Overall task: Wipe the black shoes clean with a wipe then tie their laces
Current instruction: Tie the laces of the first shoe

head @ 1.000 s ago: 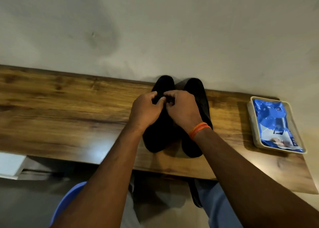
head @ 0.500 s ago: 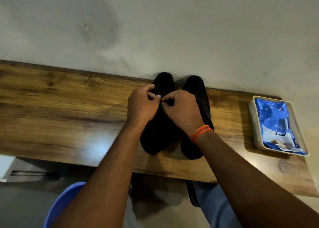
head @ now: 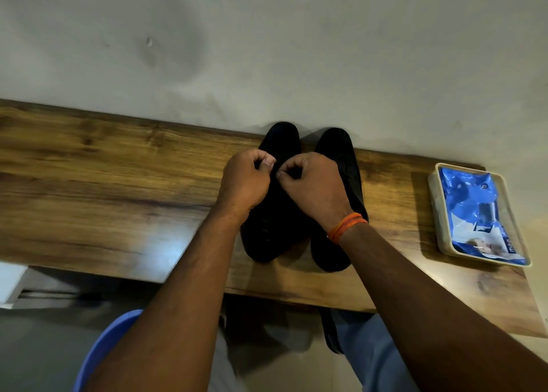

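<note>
Head view: a cream tray [head: 433, 201] is holding a blue wipes pack [head: 474, 213] at the right end of the wooden table [head: 103, 190], which is standing against a grey wall [head: 267, 35]. Two black shoes [head: 275, 234] are sitting side by side, toes at the wall. The left hand [head: 244, 181] and right hand [head: 312, 185] are curling over the left shoe, fingers [head: 268, 161] pinching its laces, which are too dark to make out.

- The left hand [head: 244, 181] and right hand [head: 311, 184], pressed together a second ago, now sit slightly apart over the left black shoe [head: 275, 213].
- The left thumb, earlier laid against the right fingers, is now tucked under its own curled fingers.
- Both hands now pinch with tighter curls; the lace itself is too dark to make out.
</note>
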